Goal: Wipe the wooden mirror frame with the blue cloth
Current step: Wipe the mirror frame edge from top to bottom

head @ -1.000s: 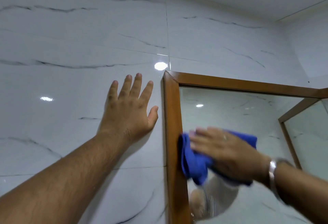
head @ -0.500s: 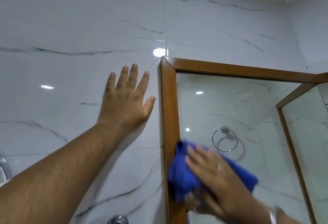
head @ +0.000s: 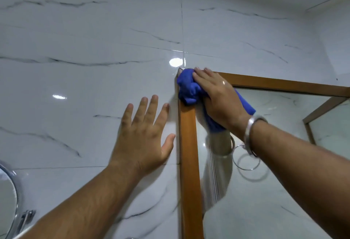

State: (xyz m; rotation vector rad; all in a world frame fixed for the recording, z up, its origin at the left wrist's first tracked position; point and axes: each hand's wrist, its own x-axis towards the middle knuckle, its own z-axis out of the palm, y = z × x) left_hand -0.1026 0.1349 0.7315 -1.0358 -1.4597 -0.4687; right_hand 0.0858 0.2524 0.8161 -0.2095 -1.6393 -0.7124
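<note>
The wooden mirror frame (head: 189,163) runs up the wall and turns right along the top. My right hand (head: 217,96) presses the bunched blue cloth (head: 187,89) against the frame's top left corner; part of the cloth hangs under my palm over the glass. A metal bracelet sits on that wrist. My left hand (head: 144,134) lies flat on the white marble wall just left of the frame, fingers spread, holding nothing.
The mirror glass (head: 274,191) reflects a chrome towel ring (head: 248,161) and my arm. A round chrome-rimmed mirror (head: 9,191) sticks out at the lower left edge. A side wall meets the mirror at the right.
My right hand has slid the blue cloth up the left side of the frame to its top corner. My left hand has stayed flat on the wall.
</note>
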